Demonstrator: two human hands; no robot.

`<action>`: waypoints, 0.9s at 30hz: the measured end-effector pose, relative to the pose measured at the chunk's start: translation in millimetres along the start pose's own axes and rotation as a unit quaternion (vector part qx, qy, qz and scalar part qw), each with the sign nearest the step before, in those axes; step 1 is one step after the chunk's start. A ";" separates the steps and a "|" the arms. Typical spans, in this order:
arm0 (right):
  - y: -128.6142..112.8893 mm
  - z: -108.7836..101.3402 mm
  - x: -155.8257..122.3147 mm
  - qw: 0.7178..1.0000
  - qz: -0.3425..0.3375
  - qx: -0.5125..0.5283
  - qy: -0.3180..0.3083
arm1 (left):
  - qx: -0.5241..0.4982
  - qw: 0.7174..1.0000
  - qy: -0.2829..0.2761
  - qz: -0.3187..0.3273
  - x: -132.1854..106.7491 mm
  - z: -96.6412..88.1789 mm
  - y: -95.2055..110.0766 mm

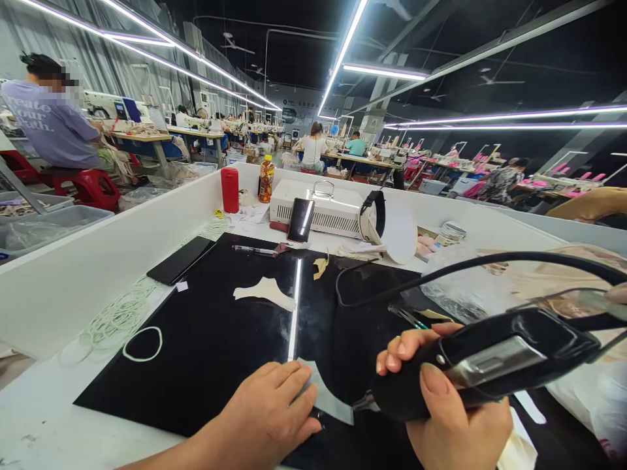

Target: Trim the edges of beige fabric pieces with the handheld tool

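Gripping black, smooth-shelled handheld tool (494, 362) in right hand (458, 421), fingers and thumb wrapped round body; narrow metal tip (364, 401) at right end of thin, curved, pale grey piece (330, 396), contact unclear. Resting left hand (275, 403) unclasped on same piece, over glossy black board (206, 339), near centre. Farther on board: cream piece (264, 292), concave-edged. At left: loop of pale-green band (160, 341), near tangled coils (115, 320) of similar strand. Far side: white box (321, 201) with slotted front, dark-screened phone (300, 220) before it.

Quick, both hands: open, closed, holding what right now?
Left hand: open, laid on the pale grey piece.
Right hand: closed, holding the black handheld tool.
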State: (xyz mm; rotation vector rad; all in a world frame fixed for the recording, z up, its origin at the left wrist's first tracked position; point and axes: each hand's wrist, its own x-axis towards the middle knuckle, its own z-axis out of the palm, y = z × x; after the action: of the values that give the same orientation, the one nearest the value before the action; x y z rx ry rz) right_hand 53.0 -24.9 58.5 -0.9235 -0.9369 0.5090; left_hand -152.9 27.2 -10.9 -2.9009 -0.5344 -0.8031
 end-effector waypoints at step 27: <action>-0.1 0.3 2.0 1.000 -0.005 -0.008 0.012 | 0.009 0.995 0.013 0.103 21.6 18.4 12.2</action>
State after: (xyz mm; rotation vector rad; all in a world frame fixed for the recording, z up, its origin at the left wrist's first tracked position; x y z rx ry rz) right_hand 53.7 -23.4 59.6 -0.9370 -0.9252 0.4808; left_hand -122.4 25.6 -15.4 -2.8639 -0.2332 -0.8000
